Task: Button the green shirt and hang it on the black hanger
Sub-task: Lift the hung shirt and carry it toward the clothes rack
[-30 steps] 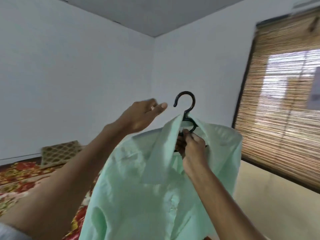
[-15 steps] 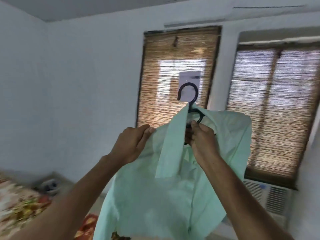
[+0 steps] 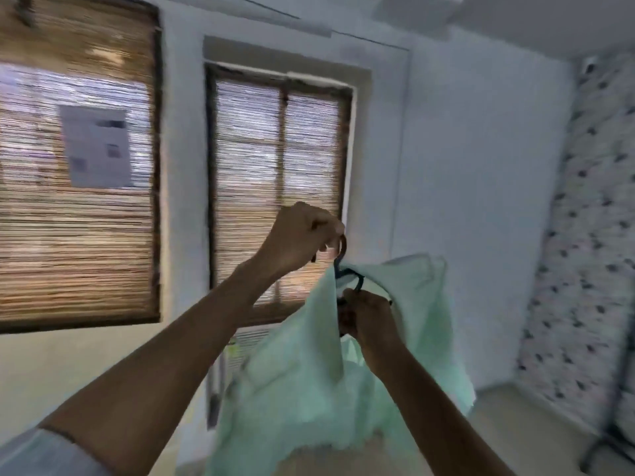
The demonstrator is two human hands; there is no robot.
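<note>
Lower centre of the frame, the green shirt [image 3: 302,389] drapes from the black hanger [image 3: 350,274]. Our right hand [image 3: 369,319] grips the hanger's neck inside the collar; our left hand [image 3: 302,240], just above, curls round the hook. We should keep the hook upright, the shoulders seated evenly.

Open air above and right of raised hands, before bare wall [image 3: 481,166]. Blinds [image 3: 275,159] close behind left hand [image 3: 299,235]. Patterned mattress [image 3: 591,235] leaning far right. Shirt [image 3: 309,389] blocks space below.
</note>
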